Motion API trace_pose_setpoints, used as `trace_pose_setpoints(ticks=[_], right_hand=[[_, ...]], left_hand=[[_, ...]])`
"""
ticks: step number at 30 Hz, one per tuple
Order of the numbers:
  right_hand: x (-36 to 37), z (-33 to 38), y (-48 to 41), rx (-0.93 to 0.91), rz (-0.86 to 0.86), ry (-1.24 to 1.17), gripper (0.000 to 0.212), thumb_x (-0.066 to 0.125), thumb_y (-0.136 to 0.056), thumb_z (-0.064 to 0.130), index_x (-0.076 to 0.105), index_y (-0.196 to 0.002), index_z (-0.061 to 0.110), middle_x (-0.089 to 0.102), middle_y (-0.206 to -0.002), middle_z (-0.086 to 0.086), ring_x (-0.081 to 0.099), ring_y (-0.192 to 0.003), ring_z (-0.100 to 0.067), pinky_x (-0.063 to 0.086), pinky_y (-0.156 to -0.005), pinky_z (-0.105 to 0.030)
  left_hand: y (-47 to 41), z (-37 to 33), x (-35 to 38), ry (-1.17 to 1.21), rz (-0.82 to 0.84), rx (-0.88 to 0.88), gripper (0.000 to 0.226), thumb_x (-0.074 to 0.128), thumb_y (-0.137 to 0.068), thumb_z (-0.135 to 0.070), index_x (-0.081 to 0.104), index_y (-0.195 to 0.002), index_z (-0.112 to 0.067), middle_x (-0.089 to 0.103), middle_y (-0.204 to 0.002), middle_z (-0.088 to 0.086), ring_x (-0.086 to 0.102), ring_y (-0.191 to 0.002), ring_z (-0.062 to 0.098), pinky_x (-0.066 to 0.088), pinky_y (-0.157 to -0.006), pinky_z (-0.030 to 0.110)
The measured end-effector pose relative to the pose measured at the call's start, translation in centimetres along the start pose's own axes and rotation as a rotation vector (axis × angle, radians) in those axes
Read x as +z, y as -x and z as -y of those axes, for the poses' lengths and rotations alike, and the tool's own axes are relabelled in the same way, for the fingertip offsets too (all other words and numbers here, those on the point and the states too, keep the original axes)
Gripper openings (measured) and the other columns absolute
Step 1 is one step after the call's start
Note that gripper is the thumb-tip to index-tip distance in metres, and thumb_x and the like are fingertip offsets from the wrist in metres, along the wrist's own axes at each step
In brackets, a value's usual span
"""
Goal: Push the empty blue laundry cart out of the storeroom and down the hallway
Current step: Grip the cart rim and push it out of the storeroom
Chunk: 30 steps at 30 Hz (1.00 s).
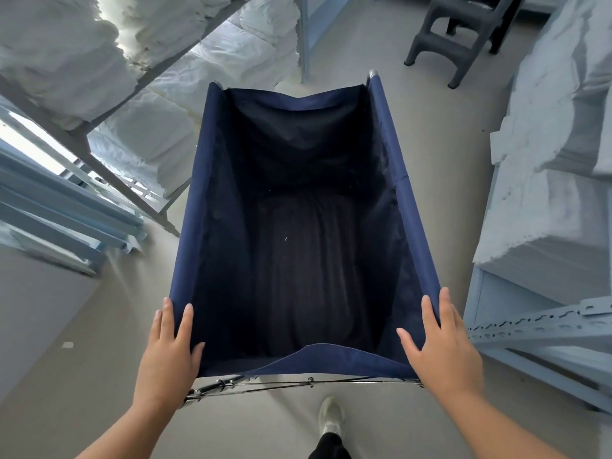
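Observation:
The blue laundry cart (407,197) fills the middle of the view, a deep navy fabric bag on a metal frame, with nothing inside it. My left hand (167,356) rests on the near left corner of the rim, fingers stretched along the fabric and thumb inside. On the near right corner lies my right hand (442,349) in the same way, fingers forward and thumb over the inner edge. Both hands lie flat against the rim rather than curled round it. The cart's folding metal bars (298,384) show below the near edge.
Shelving with stacked white linen (205,81) lines the left side; folded white linen on a pale blue rack (556,180) stands close on the right. A grey step stool (460,38) sits ahead on the right. Blue metal rails (63,207) lie left. My shoe (331,419) is behind the cart.

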State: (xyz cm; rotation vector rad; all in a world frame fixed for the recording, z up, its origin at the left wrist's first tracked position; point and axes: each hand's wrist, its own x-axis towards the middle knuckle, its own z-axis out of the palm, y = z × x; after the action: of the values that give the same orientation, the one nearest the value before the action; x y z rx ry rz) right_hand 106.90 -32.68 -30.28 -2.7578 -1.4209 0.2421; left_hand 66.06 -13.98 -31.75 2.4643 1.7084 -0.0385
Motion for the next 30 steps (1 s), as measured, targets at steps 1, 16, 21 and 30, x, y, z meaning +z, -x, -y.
trace_pose_setpoints(ticks=[1,16,21,30], right_hand=[[0.0,0.0,0.2,-0.006,-0.001,0.002,0.078,0.071,-0.083,0.051,0.049,-0.146,0.010,0.031,-0.162,-0.013,0.050,-0.136,-0.036,0.062,-0.064,-0.045],[0.5,-0.8,3.8,-0.085,0.000,0.019,0.081,0.071,-0.082,0.054,0.047,-0.147,0.012,0.028,-0.163,-0.009,0.047,-0.139,-0.033,0.061,-0.062,-0.045],[0.8,-1.2,5.3,-0.112,0.018,0.052,0.082,0.064,-0.084,0.060,0.041,-0.150,0.016,0.022,-0.165,-0.008,0.044,-0.142,-0.034,0.062,-0.067,-0.045],[0.9,-1.1,8.3,-0.152,0.019,0.086,0.086,0.060,-0.083,0.067,0.040,-0.151,0.019,0.023,-0.166,-0.007,0.046,-0.141,-0.033,0.061,-0.075,-0.043]], left_hand=[[0.5,0.0,0.0,0.002,-0.001,-0.005,0.083,0.083,-0.072,-0.015,0.042,-0.144,-0.005,0.029,-0.155,0.027,0.034,-0.137,0.049,0.055,-0.085,0.061],[8.4,-0.1,0.2,0.026,-0.006,-0.106,0.075,0.078,-0.077,-0.011,0.044,-0.143,-0.007,0.030,-0.155,0.026,0.037,-0.137,0.049,0.058,-0.071,0.055],[11.6,-0.3,0.4,0.035,-0.007,-0.143,0.076,0.080,-0.074,-0.009,0.047,-0.141,-0.007,0.033,-0.154,0.026,0.042,-0.134,0.050,0.059,-0.063,0.051],[16.8,0.4,1.3,0.025,-0.012,-0.179,0.075,0.079,-0.075,-0.011,0.046,-0.142,-0.008,0.034,-0.153,0.026,0.043,-0.134,0.049,0.058,-0.056,0.049]])
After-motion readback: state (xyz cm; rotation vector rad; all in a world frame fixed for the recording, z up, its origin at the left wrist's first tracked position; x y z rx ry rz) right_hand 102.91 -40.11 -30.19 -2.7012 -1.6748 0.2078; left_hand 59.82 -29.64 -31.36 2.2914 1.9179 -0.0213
